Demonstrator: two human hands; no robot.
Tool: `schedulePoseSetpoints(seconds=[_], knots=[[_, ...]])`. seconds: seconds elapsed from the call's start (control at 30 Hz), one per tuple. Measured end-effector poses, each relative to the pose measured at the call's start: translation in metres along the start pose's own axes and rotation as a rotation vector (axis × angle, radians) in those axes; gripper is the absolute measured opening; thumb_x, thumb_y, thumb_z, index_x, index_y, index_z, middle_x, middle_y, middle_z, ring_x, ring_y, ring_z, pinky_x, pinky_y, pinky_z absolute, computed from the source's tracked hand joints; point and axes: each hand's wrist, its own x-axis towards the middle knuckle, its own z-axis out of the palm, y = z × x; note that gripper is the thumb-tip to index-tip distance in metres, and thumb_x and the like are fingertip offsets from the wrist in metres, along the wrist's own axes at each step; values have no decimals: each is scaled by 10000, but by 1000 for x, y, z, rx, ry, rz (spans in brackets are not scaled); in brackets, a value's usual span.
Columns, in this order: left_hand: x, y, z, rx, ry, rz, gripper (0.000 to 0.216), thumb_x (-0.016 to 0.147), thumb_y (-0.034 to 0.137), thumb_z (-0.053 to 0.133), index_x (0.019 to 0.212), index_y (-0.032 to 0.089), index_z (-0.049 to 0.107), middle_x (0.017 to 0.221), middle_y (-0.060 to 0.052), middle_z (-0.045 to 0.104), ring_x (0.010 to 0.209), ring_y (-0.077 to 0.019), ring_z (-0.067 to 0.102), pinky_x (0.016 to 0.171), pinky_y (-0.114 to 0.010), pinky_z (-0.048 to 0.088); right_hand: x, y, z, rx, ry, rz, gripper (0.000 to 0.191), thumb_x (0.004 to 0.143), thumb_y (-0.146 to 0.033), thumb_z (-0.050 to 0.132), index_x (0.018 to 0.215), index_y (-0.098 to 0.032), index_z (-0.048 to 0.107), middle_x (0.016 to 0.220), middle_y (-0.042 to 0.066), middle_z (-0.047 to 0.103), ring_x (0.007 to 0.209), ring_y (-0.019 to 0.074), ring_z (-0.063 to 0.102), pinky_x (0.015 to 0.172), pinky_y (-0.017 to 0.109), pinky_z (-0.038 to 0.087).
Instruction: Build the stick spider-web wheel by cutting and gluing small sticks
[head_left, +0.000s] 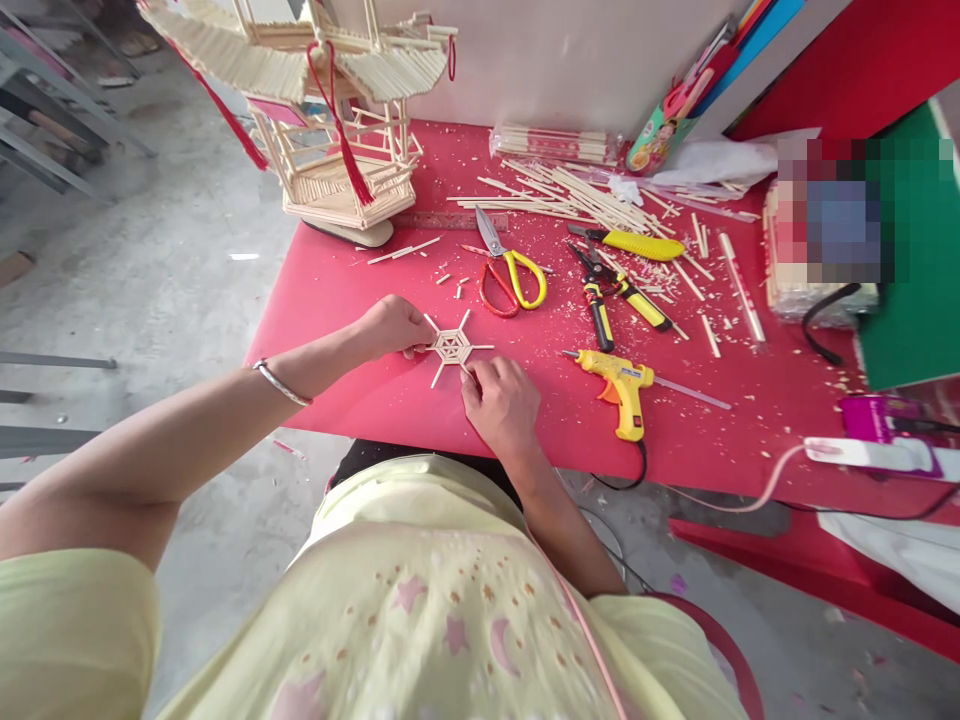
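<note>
A small hexagonal web of thin wooden sticks (pixel 453 346) lies on the red table (pixel 360 300) near its front edge. My left hand (pixel 391 326) rests on the web's left side, fingers curled, pinching one of its spokes. My right hand (pixel 501 400) is closed just below and right of the web, fingertips pressed on a short stick at its lower edge. A metal bangle (pixel 280 383) circles my left wrist.
A yellow glue gun (pixel 621 381) lies right of my right hand, its cord running off the table's front edge. Behind it lie pliers (pixel 619 293), scissors (pixel 508 268), a yellow knife (pixel 637 243) and scattered sticks (pixel 570 195). A stick pavilion model (pixel 330 110) stands back left.
</note>
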Motion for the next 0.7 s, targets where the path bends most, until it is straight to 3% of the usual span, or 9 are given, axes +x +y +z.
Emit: schedulePoseSetpoints(seconds=[0.7], knots=[[2, 2, 1, -46, -21, -29, 164, 634, 216, 752, 513, 163, 654, 515, -1, 624, 442, -91, 526, 454, -205, 376, 0, 0, 0, 4, 5, -8, 212, 1048, -358, 506, 1021, -240, 680, 975, 67, 662, 941, 226, 561, 770, 346, 356]])
